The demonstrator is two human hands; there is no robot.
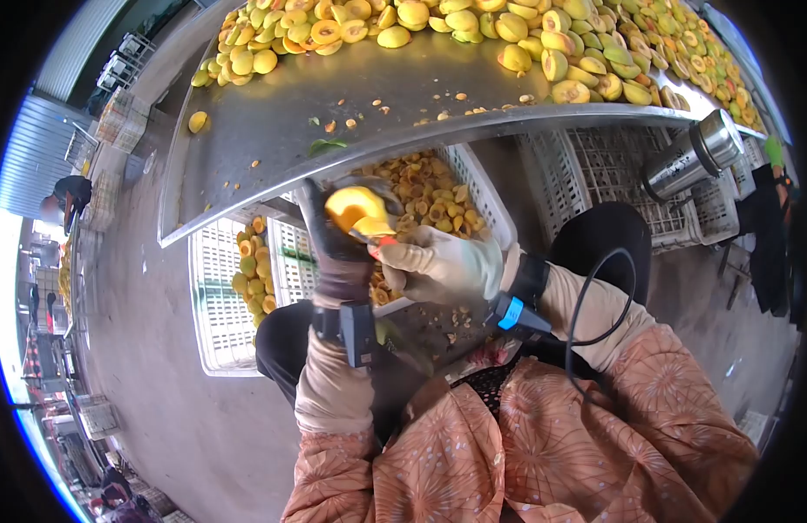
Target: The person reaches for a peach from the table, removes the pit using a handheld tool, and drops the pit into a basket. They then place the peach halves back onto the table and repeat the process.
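Here the left hand grips a fruit half; right hand's grip unclear.

Fruit-processing shed, seen from my seat. A long steel sorting table runs across the top of the frame, heaped with yellow halved fruit; white plastic crates of cut pieces stand beneath it on a concrete floor. Corrugated metal walls and another worker appear at left.
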